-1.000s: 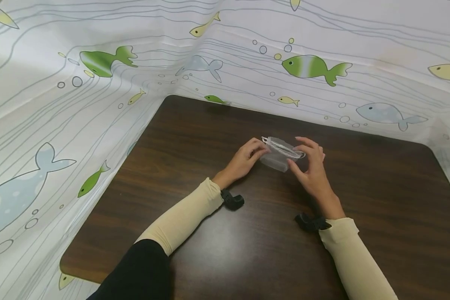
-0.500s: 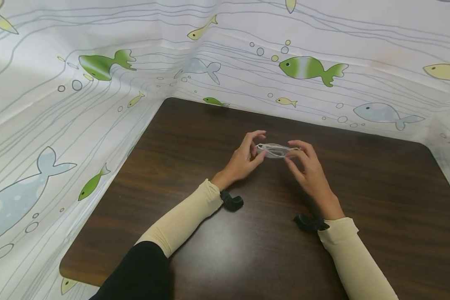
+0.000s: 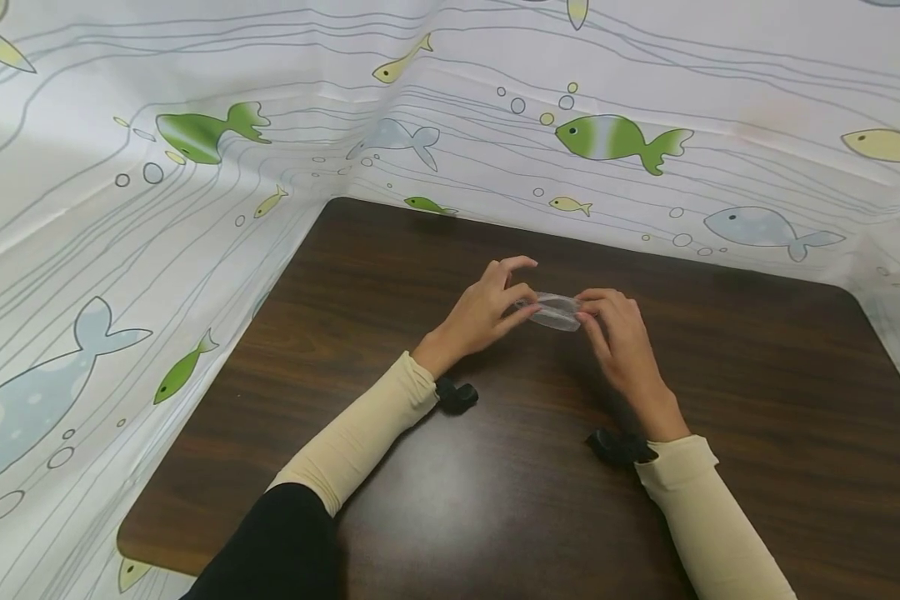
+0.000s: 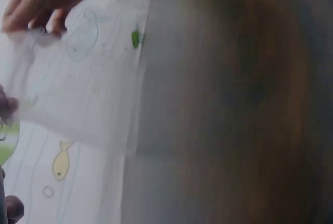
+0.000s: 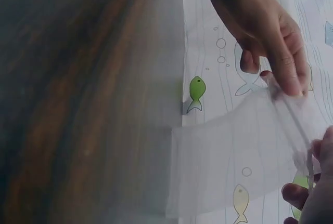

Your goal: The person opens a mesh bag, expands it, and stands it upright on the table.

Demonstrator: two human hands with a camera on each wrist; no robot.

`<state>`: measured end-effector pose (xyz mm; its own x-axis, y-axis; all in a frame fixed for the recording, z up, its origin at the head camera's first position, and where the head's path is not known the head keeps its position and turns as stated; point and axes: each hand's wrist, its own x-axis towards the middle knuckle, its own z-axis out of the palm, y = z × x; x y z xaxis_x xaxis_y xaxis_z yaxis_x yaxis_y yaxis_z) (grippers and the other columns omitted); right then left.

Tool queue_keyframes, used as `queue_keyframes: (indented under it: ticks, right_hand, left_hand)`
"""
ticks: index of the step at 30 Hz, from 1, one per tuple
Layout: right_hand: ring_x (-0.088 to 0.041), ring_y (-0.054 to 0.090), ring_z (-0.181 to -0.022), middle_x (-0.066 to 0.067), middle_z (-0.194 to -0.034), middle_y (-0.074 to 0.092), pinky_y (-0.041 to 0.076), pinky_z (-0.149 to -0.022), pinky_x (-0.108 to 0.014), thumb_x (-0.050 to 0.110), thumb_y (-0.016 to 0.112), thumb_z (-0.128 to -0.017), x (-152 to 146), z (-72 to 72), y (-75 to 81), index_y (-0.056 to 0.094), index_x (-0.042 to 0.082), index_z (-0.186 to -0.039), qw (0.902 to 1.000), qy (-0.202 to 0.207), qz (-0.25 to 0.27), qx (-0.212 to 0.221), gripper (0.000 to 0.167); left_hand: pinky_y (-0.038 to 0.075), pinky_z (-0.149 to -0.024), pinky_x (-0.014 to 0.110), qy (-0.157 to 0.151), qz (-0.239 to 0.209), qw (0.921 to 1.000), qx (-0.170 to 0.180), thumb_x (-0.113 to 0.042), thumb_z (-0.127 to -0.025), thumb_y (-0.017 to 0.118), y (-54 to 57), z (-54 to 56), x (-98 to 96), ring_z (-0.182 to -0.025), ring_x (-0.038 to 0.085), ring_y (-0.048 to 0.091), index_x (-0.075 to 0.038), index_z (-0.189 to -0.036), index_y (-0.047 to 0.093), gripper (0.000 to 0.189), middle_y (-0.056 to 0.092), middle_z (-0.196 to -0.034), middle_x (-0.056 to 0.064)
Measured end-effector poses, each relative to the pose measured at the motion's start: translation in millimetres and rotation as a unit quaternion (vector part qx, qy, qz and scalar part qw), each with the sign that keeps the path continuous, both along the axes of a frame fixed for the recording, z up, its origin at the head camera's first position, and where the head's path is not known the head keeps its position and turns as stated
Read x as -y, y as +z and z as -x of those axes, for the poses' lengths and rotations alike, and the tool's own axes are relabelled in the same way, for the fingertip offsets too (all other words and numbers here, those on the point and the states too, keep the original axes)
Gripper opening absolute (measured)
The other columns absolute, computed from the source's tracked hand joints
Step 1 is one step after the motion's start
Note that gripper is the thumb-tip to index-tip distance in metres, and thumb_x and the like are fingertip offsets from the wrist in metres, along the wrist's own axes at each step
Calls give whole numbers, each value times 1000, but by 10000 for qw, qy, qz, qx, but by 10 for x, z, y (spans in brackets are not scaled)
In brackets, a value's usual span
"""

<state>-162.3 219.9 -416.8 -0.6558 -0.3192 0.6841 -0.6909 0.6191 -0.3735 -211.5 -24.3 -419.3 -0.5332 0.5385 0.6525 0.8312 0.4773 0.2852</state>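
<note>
A sheer, whitish drawstring pouch (image 3: 557, 312) is stretched above the table between the two hands. The left hand (image 3: 483, 307) pinches its left end between thumb and a finger, while another finger is lifted. At the opposite end, the thumb and fingers of the right hand (image 3: 624, 340) pinch the mouth. In the right wrist view, the thin body of the pouch (image 5: 229, 151) hangs from its gathered rim, with a pale cord (image 5: 294, 117) running along that rim. The left wrist view catches the same see-through fabric (image 4: 78, 94), with the right hand (image 4: 49, 0) gripping a top corner.
A dark wood-grain table (image 3: 457, 483) with rounded corners lies under both arms. White sheeting (image 3: 495, 158) printed with fish rises along its back and left sides. Each wrist carries a black camera mount, such as the left mount (image 3: 456, 397).
The left hand first let its fingers spread, then pinched the pouch's left end. The right fingers closed in on the other end. The white cord loops no longer stick out, and the pouch has tilted.
</note>
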Motion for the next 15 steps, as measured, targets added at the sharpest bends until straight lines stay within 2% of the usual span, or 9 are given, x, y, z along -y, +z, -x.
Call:
queue_keyframes:
  ticks: [2, 4, 7, 9, 11, 13, 15]
  right_hand:
    - [-37, 61, -106, -21, -113, 69, 36, -85, -45, 3, 66, -99, 2, -3, 10, 63, -4, -102, 10000, -31, 9, -75, 8]
    - [-37, 61, -102, -21, -110, 69, 36, -85, -45, 10, 62, -103, 3, 0, 12, 61, -4, -100, 9999, -29, 49, -150, 14]
    - [-35, 61, -99, -20, -106, 69, 36, -88, -41, 15, 57, -106, 6, 10, 4, 60, -5, -99, 9992, -38, 349, -184, 21]
    - [-31, 61, -99, -19, -104, 68, 35, -91, -35, 15, 57, -107, 0, 18, -3, 61, -6, -100, 9978, -117, 635, -151, 22]
    - [-27, 61, -100, -19, -104, 68, 34, -92, -29, 14, 57, -106, -10, 24, -9, 62, -6, -101, 9959, -203, 875, -97, 22]
    - [-24, 61, -100, -19, -103, 68, 35, -93, -27, 12, 58, -105, -16, 25, -11, 62, -7, -103, 9946, -302, 988, -62, 20]
    - [-21, 61, -99, -19, -103, 67, 35, -93, -25, 12, 58, -105, -17, 29, -5, 62, -7, -103, 9941, -353, 1022, -49, 19]
  left_hand:
    - [52, -75, 32, 46, 73, 10000, 12, -27, -101, 70, 22, 8, 13, -106, 23, 51, -13, -103, 73, 15, 50, -146, 10]
    - [53, -78, 34, -22, -22, 9999, 131, -26, -102, 69, 28, 16, 13, -111, 24, 52, -12, -106, 71, 15, 50, -145, 10]
    - [53, -85, 38, -328, -536, 9958, 668, -21, -103, 68, 2, 30, 3, -115, 27, 51, -6, -123, 62, 26, 45, -148, 13]
    - [51, -90, 42, -530, -869, 9873, 1218, -18, -103, 67, -36, 40, 7, -115, 27, 50, -5, -135, 54, 37, 44, -148, 14]
    - [48, -92, 44, -685, -1026, 9749, 1853, -17, -104, 66, -84, 52, 24, -111, 25, 49, -5, -143, 48, 45, 46, -146, 14]
    - [46, -93, 42, -745, -918, 9642, 2374, -18, -105, 64, -132, 59, 46, -107, 22, 49, -6, -143, 51, 42, 52, -140, 12]
    - [46, -95, 37, -787, -698, 9574, 2690, -21, -106, 63, -171, 70, 56, -105, 20, 51, -8, -137, 58, 34, 59, -133, 9]
